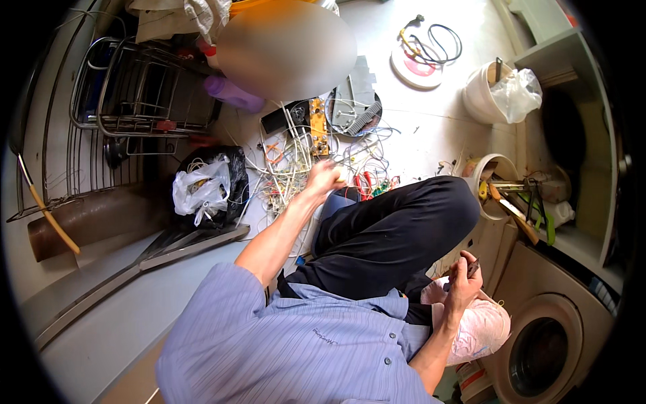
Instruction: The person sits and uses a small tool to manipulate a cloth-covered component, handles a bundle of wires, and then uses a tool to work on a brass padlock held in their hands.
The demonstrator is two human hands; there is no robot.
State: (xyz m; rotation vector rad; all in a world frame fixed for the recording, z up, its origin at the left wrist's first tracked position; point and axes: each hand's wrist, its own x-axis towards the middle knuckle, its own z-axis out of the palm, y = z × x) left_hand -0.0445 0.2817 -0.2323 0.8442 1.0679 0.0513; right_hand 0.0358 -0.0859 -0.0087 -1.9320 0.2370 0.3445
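Observation:
My left hand (326,176) reaches out over a tangle of loose wires (279,180) on the floor. Its fingers are curled closed near a small yellowish thing at their tips, too blurred to name. Just beyond that hand lies a long orange-yellow circuit board (318,124) amid white cables. Close to my knee are red and green handled tools (365,185). Beside my right thigh, my right hand (464,283) is closed around a small dark brown object (473,268), whose kind I cannot make out.
Left of the wires sits a black bag (235,176) with clear plastic in it, near a wire rack (138,101). A white bucket (479,94), a tipped tub of tools (479,178) and a washing machine (568,310) stand right. Farther off, a cable rests on a round lid (409,73).

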